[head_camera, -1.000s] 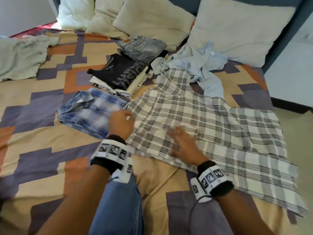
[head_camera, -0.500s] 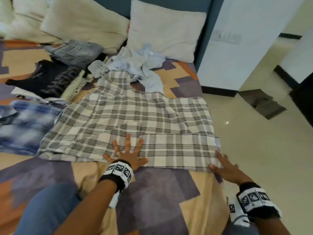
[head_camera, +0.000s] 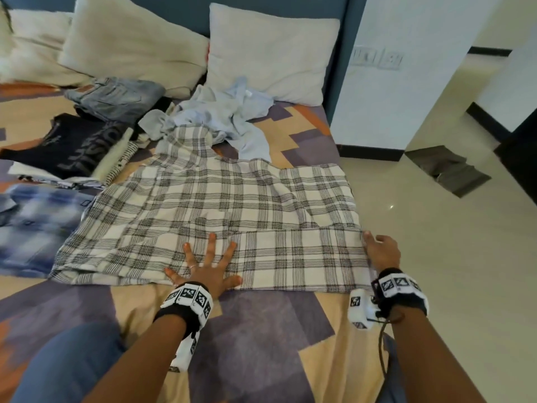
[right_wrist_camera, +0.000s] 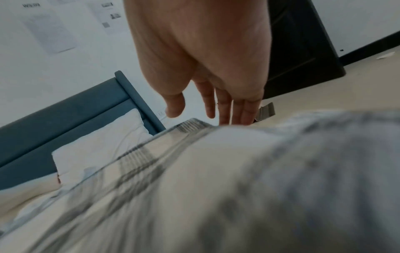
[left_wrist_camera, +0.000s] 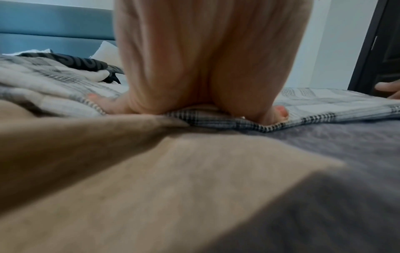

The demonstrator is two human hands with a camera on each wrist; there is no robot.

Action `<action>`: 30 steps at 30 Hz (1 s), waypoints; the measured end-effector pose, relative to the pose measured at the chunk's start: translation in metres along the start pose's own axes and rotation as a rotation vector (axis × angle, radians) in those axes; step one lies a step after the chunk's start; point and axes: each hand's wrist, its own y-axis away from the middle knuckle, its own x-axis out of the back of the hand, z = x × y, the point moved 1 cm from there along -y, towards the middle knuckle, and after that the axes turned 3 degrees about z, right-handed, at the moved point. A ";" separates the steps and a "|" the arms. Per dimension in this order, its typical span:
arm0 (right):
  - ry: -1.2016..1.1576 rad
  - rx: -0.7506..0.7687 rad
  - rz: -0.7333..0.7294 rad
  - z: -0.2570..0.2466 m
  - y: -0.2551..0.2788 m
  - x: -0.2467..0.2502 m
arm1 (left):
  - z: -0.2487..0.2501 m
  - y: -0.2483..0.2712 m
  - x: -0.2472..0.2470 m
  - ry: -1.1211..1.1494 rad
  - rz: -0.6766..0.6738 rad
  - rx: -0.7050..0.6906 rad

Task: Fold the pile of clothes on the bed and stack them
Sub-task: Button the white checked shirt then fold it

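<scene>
A black-and-white plaid shirt (head_camera: 220, 216) lies spread flat across the patterned bed cover (head_camera: 261, 338). My left hand (head_camera: 206, 260) presses on its near hem with the fingers spread straight; in the left wrist view the palm (left_wrist_camera: 205, 68) bears down on the plaid hem (left_wrist_camera: 227, 119). My right hand (head_camera: 380, 250) is at the shirt's right edge by the side of the bed, fingers (right_wrist_camera: 225, 109) straight and hanging over the plaid cloth (right_wrist_camera: 173, 171). A crumpled light-blue garment (head_camera: 223, 117) lies behind the shirt. To the left sit folded clothes: jeans (head_camera: 116, 97), a black printed tee (head_camera: 69, 144), a blue plaid shirt (head_camera: 32, 225).
Several cream pillows (head_camera: 270, 50) lean on the blue headboard (head_camera: 276, 1). The bed's right edge drops to a pale tiled floor (head_camera: 436, 257), with a white wall (head_camera: 406, 68) close by. My knee in blue jeans (head_camera: 66, 365) rests on the near left of the bed.
My view has swung right. The left hand left the shirt's left side and now presses the near hem. The right hand travelled from the shirt's middle to its right edge.
</scene>
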 end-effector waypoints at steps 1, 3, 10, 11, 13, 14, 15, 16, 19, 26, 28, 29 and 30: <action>-0.012 -0.020 -0.032 -0.006 -0.010 -0.001 | 0.000 -0.001 -0.001 -0.004 0.000 0.000; -0.045 -0.043 -0.124 -0.017 -0.025 -0.006 | 0.001 -0.002 -0.002 -0.008 -0.003 0.010; -0.208 -0.245 -0.202 -0.021 -0.055 -0.022 | 0.017 -0.009 0.004 -0.046 -0.072 0.122; -0.210 -0.245 -0.181 -0.021 -0.059 -0.021 | 0.018 -0.011 0.005 -0.047 -0.088 0.131; -0.190 -0.191 -0.055 -0.020 -0.066 -0.016 | 0.020 -0.014 0.006 -0.045 -0.104 0.142; -0.193 -0.168 0.040 -0.021 -0.069 -0.011 | 0.019 -0.014 0.005 -0.045 -0.105 0.141; -0.229 -0.176 0.110 -0.021 -0.070 -0.006 | 0.018 -0.014 0.005 -0.046 -0.101 0.137; -0.246 -0.185 0.142 -0.017 -0.075 -0.004 | 0.017 -0.014 0.005 -0.047 -0.096 0.133; -0.147 -0.283 0.128 -0.012 -0.075 0.000 | 0.016 -0.014 0.004 -0.042 -0.075 0.122; -0.026 0.350 -0.062 -0.032 -0.057 -0.008 | 0.014 -0.013 0.003 -0.052 -0.043 0.100; 0.149 0.469 -0.372 -0.041 -0.051 -0.014 | 0.014 -0.014 0.004 -0.043 -0.026 0.092; 0.298 0.456 -0.471 -0.044 -0.050 -0.018 | 0.014 -0.014 0.004 -0.032 -0.022 0.092; 0.427 0.402 -0.457 -0.050 -0.052 -0.024 | 0.014 -0.015 0.004 -0.023 -0.018 0.091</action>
